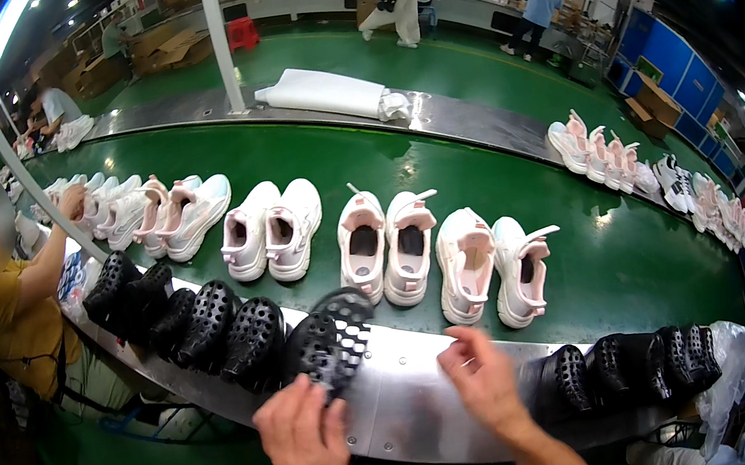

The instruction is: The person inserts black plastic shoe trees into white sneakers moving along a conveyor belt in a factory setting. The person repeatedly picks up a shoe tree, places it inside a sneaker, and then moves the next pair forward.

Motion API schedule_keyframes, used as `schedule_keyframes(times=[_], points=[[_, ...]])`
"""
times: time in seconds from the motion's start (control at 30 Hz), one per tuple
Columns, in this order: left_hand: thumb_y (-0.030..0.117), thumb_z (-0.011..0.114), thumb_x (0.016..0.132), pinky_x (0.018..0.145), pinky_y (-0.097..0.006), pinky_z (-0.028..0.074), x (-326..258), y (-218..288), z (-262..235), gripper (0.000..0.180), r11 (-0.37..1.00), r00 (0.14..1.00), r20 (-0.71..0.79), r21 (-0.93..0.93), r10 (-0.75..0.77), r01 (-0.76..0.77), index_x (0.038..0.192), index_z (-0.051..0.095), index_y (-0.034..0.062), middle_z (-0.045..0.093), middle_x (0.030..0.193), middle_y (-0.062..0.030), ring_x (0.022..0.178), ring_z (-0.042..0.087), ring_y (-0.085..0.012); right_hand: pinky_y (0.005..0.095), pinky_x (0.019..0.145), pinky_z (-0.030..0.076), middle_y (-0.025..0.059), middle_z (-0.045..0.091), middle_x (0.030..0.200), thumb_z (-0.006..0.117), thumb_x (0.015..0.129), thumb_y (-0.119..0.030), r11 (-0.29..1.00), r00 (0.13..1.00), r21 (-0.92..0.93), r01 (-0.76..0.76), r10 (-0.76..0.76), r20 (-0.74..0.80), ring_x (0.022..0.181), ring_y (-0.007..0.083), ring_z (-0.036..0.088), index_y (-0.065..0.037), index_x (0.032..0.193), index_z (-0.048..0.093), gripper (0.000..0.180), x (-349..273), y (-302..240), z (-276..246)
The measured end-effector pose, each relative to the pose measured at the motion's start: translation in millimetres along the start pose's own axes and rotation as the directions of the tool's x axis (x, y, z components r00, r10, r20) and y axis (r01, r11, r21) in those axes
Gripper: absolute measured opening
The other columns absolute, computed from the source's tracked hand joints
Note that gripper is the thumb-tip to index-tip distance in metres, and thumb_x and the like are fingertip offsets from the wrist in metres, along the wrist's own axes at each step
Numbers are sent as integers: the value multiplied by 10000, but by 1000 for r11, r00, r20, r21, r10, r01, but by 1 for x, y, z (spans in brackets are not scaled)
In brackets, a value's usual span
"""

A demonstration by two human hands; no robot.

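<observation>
My left hand point(304, 439), fingers curled, is at the near end of a pair of black perforated plastic shoe forms point(315, 351). The fingertips meet the nearer form; the pair is smeared by motion, and white squares show between its dark parts. My right hand point(484, 380) hovers over the metal ledge point(402, 388), fingers loosely bent and apart, holding nothing. Beyond my hands, white-and-pink sneakers point(466, 267) stand in pairs on the green conveyor belt point(585, 270). The nearest pairs have their tongues pulled up and openings facing me.
More black forms point(255, 337) line the ledge at left; another group point(630, 368) sits at right beside a clear plastic bag point(736, 363). A co-worker in a yellow shirt point(11, 308) reaches to sneakers at left. A white roll point(326, 95) lies on the far ledge. A post point(221, 45) rises there.
</observation>
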State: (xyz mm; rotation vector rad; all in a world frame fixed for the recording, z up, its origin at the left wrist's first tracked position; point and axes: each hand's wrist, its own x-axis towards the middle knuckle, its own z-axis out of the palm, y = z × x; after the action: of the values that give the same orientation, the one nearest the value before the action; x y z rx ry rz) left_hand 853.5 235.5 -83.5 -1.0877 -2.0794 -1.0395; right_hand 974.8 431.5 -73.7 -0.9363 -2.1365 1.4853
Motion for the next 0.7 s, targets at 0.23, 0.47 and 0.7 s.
schedule_keyframes(times=[0.23,0.47,0.7], points=[[146,772,762,798,-387,515,31,47,53,344,721,970,91,-686,225,-103,1073,705,17,693,1143,-134,918,658,-307,299,680,532,23,680,1036,635,976,-384,430,902,796,-426,270,337,886,138,655,-83,1208,597,382,-20,20,-13],[114,686,894,953,-296,494,73,53,154,537,-80,716,694,-712,68,698,1389,525,-19,632,1234,-105,1091,605,-158,368,596,512,128,680,781,624,935,-583,948,952,-298,-114,190,240,684,251,666,28,957,662,612,-3,-3,-78],[122,684,920,860,-289,500,81,70,203,447,165,814,571,-797,-104,581,1324,573,-30,649,1104,-94,980,607,-156,472,621,506,238,634,675,701,878,-563,881,998,-472,35,-6,64,653,419,647,30,736,650,612,19,11,-101]])
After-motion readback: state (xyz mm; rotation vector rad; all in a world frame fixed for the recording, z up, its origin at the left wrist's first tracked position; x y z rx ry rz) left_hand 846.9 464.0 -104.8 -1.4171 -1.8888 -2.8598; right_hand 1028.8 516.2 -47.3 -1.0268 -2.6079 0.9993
